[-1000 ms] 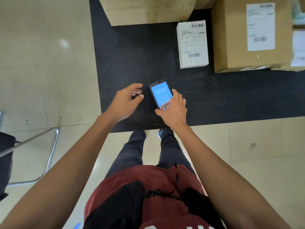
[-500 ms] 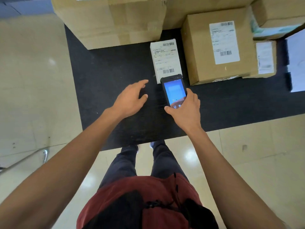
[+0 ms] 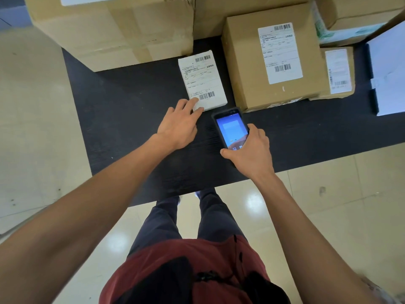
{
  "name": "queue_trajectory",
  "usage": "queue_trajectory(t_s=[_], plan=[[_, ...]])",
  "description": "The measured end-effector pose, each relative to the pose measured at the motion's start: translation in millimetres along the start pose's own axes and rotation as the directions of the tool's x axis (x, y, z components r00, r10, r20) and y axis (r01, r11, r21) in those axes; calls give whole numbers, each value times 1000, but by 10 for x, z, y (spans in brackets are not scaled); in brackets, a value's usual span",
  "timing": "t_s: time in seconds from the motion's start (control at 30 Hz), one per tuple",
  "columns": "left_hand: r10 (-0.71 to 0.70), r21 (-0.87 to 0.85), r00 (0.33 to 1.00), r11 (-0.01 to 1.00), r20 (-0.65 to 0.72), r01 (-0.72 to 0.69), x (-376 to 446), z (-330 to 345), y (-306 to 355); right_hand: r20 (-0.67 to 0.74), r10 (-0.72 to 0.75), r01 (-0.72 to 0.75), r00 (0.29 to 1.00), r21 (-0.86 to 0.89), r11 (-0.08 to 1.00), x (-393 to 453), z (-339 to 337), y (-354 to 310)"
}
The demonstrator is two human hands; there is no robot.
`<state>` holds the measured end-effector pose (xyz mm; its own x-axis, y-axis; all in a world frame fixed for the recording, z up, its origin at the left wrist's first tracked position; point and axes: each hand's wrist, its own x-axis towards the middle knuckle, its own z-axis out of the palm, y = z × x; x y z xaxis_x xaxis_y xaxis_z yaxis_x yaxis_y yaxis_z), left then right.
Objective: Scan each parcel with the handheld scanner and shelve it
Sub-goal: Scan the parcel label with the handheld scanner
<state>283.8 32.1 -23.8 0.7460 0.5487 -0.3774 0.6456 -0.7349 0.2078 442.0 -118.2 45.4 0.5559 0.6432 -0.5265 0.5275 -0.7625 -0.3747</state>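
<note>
A small white parcel (image 3: 202,80) with a barcode label lies flat on the black table (image 3: 122,110). My left hand (image 3: 179,125) reaches its near left corner, fingers straight and touching that corner. My right hand (image 3: 252,152) grips the handheld scanner (image 3: 231,128), a black device with a lit blue screen, held just this side of the white parcel. A brown cardboard parcel (image 3: 271,58) with a white label stands to the right of the white one.
A large cardboard box (image 3: 122,29) stands at the table's back left. A smaller labelled brown box (image 3: 338,71) and a white sheet (image 3: 388,73) lie at the right. More boxes are stacked along the back. Beige floor tiles surround the table.
My left hand has moved forward from the bare table onto the white parcel's near corner. My right hand has carried the scanner a little to the right, off the parcel's near edge.
</note>
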Motion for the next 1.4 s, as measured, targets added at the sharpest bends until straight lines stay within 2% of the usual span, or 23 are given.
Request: queue_trajectory(t_s=[0.8,1.4], plan=[[-46,-64,998,997,47,49,-77,77,2,39,-8,10,999,-41,999,-113,14,-69],[-19,-131,1000,991,-3,18,-169,54,-90,44,17,-14,999,-72,997,-234,-60,-284]])
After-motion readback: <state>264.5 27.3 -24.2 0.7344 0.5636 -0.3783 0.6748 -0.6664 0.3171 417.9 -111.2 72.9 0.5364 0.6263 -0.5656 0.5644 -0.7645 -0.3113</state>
